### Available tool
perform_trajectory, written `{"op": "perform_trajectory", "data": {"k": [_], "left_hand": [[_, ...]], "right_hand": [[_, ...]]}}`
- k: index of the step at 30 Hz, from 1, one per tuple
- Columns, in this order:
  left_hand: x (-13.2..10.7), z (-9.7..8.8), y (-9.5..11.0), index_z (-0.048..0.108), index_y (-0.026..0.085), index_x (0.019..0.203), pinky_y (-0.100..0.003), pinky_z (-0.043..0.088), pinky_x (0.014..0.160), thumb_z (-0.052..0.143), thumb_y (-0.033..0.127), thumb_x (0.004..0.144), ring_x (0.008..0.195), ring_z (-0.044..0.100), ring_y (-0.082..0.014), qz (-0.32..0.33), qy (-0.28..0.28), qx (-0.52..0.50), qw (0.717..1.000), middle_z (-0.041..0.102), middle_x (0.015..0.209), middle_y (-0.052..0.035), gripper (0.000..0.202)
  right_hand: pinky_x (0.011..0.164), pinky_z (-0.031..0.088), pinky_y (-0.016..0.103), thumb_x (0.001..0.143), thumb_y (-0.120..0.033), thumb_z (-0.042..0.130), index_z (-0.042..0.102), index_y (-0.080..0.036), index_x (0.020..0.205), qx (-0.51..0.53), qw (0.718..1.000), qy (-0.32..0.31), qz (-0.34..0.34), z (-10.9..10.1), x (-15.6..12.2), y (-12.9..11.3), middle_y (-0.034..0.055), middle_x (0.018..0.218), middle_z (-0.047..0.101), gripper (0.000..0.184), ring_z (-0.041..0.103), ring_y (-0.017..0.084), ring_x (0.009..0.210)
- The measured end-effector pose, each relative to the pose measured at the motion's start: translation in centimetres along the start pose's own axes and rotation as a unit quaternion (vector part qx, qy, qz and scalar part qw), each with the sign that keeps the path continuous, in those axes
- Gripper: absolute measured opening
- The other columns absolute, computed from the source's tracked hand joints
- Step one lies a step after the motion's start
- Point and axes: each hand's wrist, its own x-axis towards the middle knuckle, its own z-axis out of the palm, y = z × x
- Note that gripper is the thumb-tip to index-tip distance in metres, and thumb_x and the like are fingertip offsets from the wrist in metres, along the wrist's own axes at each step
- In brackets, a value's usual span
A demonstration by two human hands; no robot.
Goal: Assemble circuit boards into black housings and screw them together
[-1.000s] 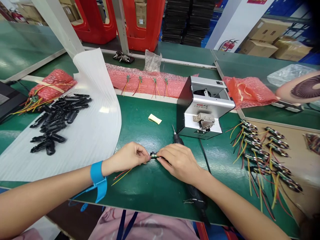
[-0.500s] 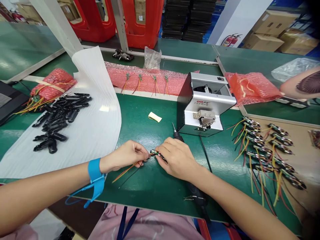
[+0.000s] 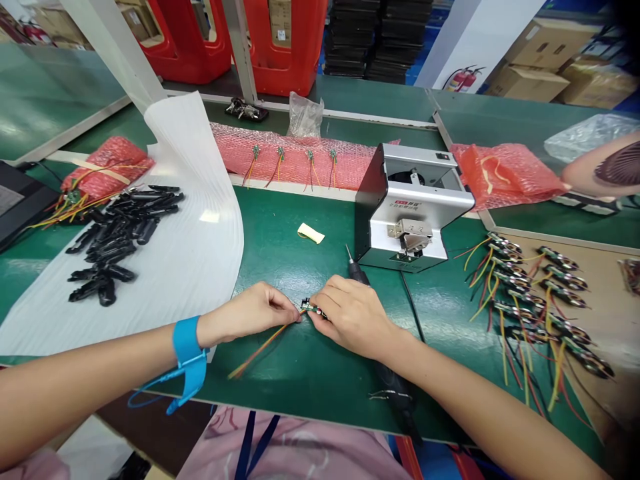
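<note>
My left hand (image 3: pixel 257 311) and my right hand (image 3: pixel 353 315) meet over the green bench, both pinching a small circuit board (image 3: pixel 311 307) between their fingertips. Red, yellow and orange wires (image 3: pixel 257 350) trail from the board toward me under my left hand. A blue wrist strap (image 3: pixel 186 347) circles my left wrist. A black electric screwdriver (image 3: pixel 358 275) lies under my right hand and forearm, its tip pointing away from me.
A grey screw feeder box (image 3: pixel 413 203) stands just behind my hands. Black plastic housings (image 3: pixel 117 233) are heaped on a white foam sheet (image 3: pixel 190 253) at left. Several wired assemblies (image 3: pixel 530 300) lie at right. Another person's forearm (image 3: pixel 603 175) reaches in at far right. Red bubble wrap (image 3: pixel 290 163) lines the back.
The wire bundle has swung out from under my left hand and now trails toward me. Both hands stay pinched on the board, shifted slightly.
</note>
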Motion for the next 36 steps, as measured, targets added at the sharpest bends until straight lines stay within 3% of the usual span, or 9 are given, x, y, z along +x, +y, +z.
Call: {"op": "perform_trajectory", "data": {"k": [5, 12, 19, 36], "left_hand": [[0.4, 0.6, 0.3, 0.069, 0.015, 0.062, -0.020, 0.029, 0.042, 0.063, 0.036, 0.064, 0.047, 0.041, -0.0097, -0.038, 0.014, 0.036, 0.999, 0.060, 0.057, -0.0004, 0.022], [1.0, 1.1, 0.5, 0.067, 0.013, 0.059, -0.020, 0.025, 0.042, 0.059, 0.035, 0.065, 0.044, 0.034, -0.0075, -0.039, 0.007, 0.034, 0.999, 0.063, 0.058, -0.0020, 0.023], [0.8, 1.5, 0.7, 0.065, 0.013, 0.058, -0.021, 0.025, 0.040, 0.060, 0.036, 0.063, 0.041, 0.035, -0.0077, -0.068, 0.010, 0.010, 0.998, 0.062, 0.057, -0.0024, 0.024], [1.3, 1.9, -0.1, 0.063, 0.014, 0.059, -0.019, 0.029, 0.038, 0.054, 0.031, 0.070, 0.036, 0.037, -0.0061, -0.046, -0.009, 0.015, 0.999, 0.065, 0.059, -0.0006, 0.022]], "right_hand": [[0.060, 0.031, 0.031, 0.084, -0.023, 0.054, 0.064, -0.014, 0.077, -0.009, 0.999, -0.030, 0.015, 0.4, 0.1, 0.1, 0.0035, 0.067, 0.062, 0.015, 0.051, 0.019, 0.073], [0.060, 0.030, 0.031, 0.084, -0.021, 0.055, 0.063, -0.014, 0.077, -0.019, 0.997, -0.056, 0.043, 0.5, 0.1, 0.0, 0.0034, 0.067, 0.061, 0.013, 0.050, 0.019, 0.074], [0.060, 0.029, 0.030, 0.085, -0.021, 0.054, 0.062, -0.015, 0.078, -0.025, 0.994, -0.092, 0.050, 0.4, 0.2, -0.2, 0.0044, 0.071, 0.060, 0.013, 0.047, 0.019, 0.076], [0.062, 0.030, 0.030, 0.086, -0.023, 0.054, 0.061, -0.016, 0.081, -0.012, 0.989, -0.122, 0.079, 0.4, 0.4, -0.1, 0.0046, 0.080, 0.060, 0.011, 0.046, 0.018, 0.080]]}}
